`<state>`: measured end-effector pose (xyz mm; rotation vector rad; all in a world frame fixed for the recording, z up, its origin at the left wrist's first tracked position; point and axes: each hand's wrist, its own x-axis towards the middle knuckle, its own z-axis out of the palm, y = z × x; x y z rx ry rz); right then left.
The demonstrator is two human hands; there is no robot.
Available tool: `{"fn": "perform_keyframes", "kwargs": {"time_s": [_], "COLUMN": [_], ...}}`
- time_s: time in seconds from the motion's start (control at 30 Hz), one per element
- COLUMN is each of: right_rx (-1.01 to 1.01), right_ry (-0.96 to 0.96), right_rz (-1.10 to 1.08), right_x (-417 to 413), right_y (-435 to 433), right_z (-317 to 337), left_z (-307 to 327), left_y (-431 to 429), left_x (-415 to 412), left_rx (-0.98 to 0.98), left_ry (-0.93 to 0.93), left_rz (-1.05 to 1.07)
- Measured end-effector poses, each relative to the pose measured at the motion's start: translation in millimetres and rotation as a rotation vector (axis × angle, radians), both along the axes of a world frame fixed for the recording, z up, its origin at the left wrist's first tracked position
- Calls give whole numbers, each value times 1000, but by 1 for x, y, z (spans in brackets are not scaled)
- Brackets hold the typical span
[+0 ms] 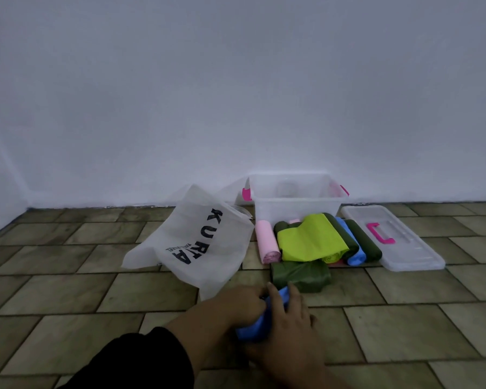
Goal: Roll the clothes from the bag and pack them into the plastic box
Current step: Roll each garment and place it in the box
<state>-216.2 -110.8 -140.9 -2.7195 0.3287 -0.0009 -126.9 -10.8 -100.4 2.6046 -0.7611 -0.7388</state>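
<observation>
A blue garment (257,325), rolled up, lies on the tiled floor between both my hands. My left hand (242,303) grips its far end with curled fingers. My right hand (288,329) wraps over the roll from the right. A white bag (197,242) printed with black letters lies flat to the left. The clear plastic box (295,200) with pink latches stands by the wall, and nothing shows inside it. In front of it lie rolled clothes: a pink roll (267,242), a lime-green piece (312,241), a blue roll (354,254), dark green rolls (366,242) and a dark green bundle (300,276).
The box's clear lid (399,242) with a pink handle lies on the floor to the right of the rolls. A white wall rises right behind the box. Bare floor tiles stretch to the left and right of my hands.
</observation>
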Motion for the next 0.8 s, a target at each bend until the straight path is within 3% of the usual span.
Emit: {"fn": "perform_keyframes", "kwargs": {"time_s": [0.2,0.37,0.5,0.6,0.67,0.8], "right_rx": [-52,-23,-41,-56,-73,-150], "right_ry": [20,-121,72,117,17,-95], "right_rz": [-70,-164,-178,-127,-72,264], "right_x": [14,2,-10,-12,-13,3], "right_y": [2,-6,-12,-13,-20,-35], "right_z": [-6,-12,-16,-8,3,28], "left_z": [-3,4,5,4,6,12], "left_y": [0,4,0,-3,-5,-6], "left_x": [-4,-3,-11,-15,-17,-19], "left_rx": [88,76,180,281,327,349], "left_ry": [-151,-74,-118,-163,-160,-152], "left_rz": [-26,-59,-72,-122,-132,-183]}}
